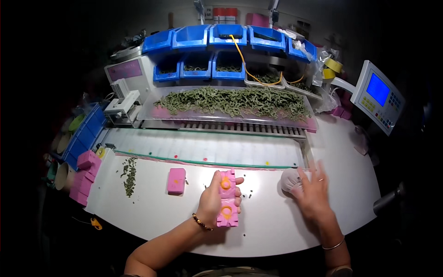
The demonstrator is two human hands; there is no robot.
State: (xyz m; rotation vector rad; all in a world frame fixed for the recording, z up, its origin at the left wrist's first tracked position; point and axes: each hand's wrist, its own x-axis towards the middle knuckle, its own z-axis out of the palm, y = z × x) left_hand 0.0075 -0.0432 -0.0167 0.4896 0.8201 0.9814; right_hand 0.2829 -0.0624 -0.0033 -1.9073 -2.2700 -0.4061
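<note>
Clock positions taken from the held pink mould [228,195]. Pink blocks [83,184] are stacked at 9 o'clock, by the table's left edge. Green crumbs [129,180] are strewn in a narrow heap nearer in, 9 to 10. A single pink block [176,181] is set down at 10. Mould, two orange rings showing, is clamped in the left hand [211,203]; fingers wrapped round its right side. Curled green pieces [235,101] are piled at 12. Pale pouch [290,179], between 2 and 3, is met by the right hand [316,191], well apart from the left; fingers spread and blurred, grip can't be told.
</note>
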